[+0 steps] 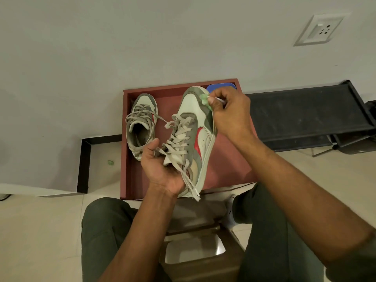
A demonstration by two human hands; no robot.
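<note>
Hands: both occupied, one sneaker point(195, 129) held between them above a red tray point(227, 159).
Left hand point(162, 167) grips the sneaker at its heel end, palm up, thumb raised beside the laces, fingers curled under the collar. Right hand point(230, 112) pinches a small green item point(204, 99) with fingers tightly curled and sets it against the sneaker's toe, at the outer edge by the sole. Sneaker: white, grey and red, tilted on its side, toe pointing away from the person, loose lace ends hanging past the left wrist. Second sneaker point(141, 125): upright in the tray's left part, just beyond the left thumb, apart from it. Blue object point(220, 86): far corner of the tray, behind the right hand.
</note>
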